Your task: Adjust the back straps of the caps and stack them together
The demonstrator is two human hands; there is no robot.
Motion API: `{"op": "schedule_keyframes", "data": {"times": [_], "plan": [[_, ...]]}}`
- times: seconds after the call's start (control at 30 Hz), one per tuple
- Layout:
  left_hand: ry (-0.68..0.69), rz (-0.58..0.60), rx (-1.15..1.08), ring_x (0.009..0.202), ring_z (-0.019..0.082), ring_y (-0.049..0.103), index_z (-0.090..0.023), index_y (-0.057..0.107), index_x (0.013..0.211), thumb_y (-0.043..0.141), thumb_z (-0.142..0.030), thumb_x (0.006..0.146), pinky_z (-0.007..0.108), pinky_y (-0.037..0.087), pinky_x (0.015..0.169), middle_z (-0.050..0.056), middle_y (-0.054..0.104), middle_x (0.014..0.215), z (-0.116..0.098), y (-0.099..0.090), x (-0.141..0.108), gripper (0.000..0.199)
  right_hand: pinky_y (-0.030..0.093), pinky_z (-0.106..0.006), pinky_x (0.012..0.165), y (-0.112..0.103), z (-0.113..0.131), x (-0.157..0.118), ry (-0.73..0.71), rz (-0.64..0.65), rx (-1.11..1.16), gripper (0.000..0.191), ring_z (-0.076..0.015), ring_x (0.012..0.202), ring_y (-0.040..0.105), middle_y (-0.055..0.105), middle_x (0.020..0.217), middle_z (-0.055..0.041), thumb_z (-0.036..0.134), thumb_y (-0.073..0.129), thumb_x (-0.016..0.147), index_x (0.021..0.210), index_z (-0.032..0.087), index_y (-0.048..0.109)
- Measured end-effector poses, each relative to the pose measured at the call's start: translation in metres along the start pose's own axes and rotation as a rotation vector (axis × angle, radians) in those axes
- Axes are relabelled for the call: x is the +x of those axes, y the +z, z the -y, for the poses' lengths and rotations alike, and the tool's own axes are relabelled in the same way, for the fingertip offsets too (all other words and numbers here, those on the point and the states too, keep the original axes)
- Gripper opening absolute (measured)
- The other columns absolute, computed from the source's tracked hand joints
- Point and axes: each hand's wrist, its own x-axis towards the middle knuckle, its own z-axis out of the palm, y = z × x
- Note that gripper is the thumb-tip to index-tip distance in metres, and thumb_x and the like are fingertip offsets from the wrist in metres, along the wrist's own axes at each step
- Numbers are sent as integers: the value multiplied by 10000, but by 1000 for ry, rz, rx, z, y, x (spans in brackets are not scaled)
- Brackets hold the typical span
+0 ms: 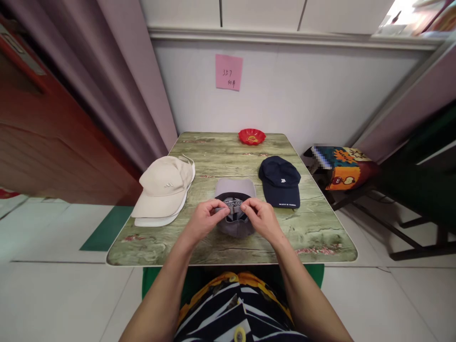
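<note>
A grey baseball cap point(235, 186) lies upside down at the near middle of the table, its brim pointing away from me and its inside showing. My left hand point(208, 216) pinches the strap at the back of this cap from the left. From the right, my right hand point(261, 217) pinches the same strap, a short gap from the left fingertips. The strap's exact fastening is too small to make out. To the left, a beige cap point(162, 183) rests on top of a white cap point(160, 220). A navy cap point(280, 178) sits upright on the right.
The wooden-patterned table point(213, 156) stands against a white wall. On its far edge is a red scalloped dish point(251, 137), below a pink note point(228, 72) on the wall. A patterned cloth point(347, 166) and dark chair point(416, 190) are at the right, a curtain point(124, 61) at the left.
</note>
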Motion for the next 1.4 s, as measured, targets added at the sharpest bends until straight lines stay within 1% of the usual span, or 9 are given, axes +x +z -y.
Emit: {"op": "schedule_keyframes", "data": {"times": [0.2,0.4,0.53,0.67,0.87,0.97,1.07,1.23,1.4], "plan": [[-50,20,26,677,136,522,-151,675,786,665,-412,796,241,406,631,5,610,722,6,-4,0,262,379,-248,618,5,-7,0,15,11,26,248,-144,625,540,618,668,-2,361,546,914,784,195,677],[-40,57,119,711,150,548,-165,692,810,693,-433,768,243,412,634,8,629,768,2,-8,0,271,403,-250,637,-3,-3,2,-24,72,46,236,-150,673,575,657,715,-11,351,561,917,813,194,703],[-19,58,193,745,170,584,-178,721,763,721,-415,739,258,427,674,19,654,781,-1,-12,-1,238,453,-263,689,-14,-5,0,-35,10,84,260,-169,778,631,711,879,-47,350,519,948,950,202,733],[11,64,201,775,186,614,-183,741,774,700,-411,760,270,446,715,33,687,803,-2,-14,2,232,480,-279,710,-27,-5,1,-30,-34,63,255,-183,826,648,711,931,-62,337,516,946,971,205,732],[-14,110,139,681,155,583,-161,730,789,681,-402,767,241,423,629,11,682,732,-16,-12,10,248,460,-270,769,-29,12,6,-85,123,20,246,-176,877,653,734,1013,-52,314,565,918,1079,213,722],[9,130,166,629,136,543,-156,720,775,655,-426,782,227,395,576,1,648,688,-26,-8,12,278,411,-237,637,-27,13,7,-52,229,-37,243,-150,703,623,736,831,-22,360,572,914,951,196,747],[25,134,208,606,126,522,-153,711,740,637,-438,798,224,387,571,-2,622,657,-28,-5,11,300,346,-223,558,-27,7,6,-21,228,-60,327,-123,583,551,668,637,3,378,558,920,728,166,717],[31,103,246,635,139,545,-146,700,728,628,-443,817,241,410,628,4,632,657,-12,-4,10,319,382,-221,628,-26,-1,6,-77,168,-56,291,-129,661,601,709,717,-17,347,585,915,732,171,726],[4,174,201,702,164,590,-150,722,788,603,-455,835,258,435,667,31,687,735,-6,-12,17,330,393,-223,635,-27,-5,12,-55,188,-56,290,-126,655,593,707,721,-20,365,595,909,732,175,724]]}}
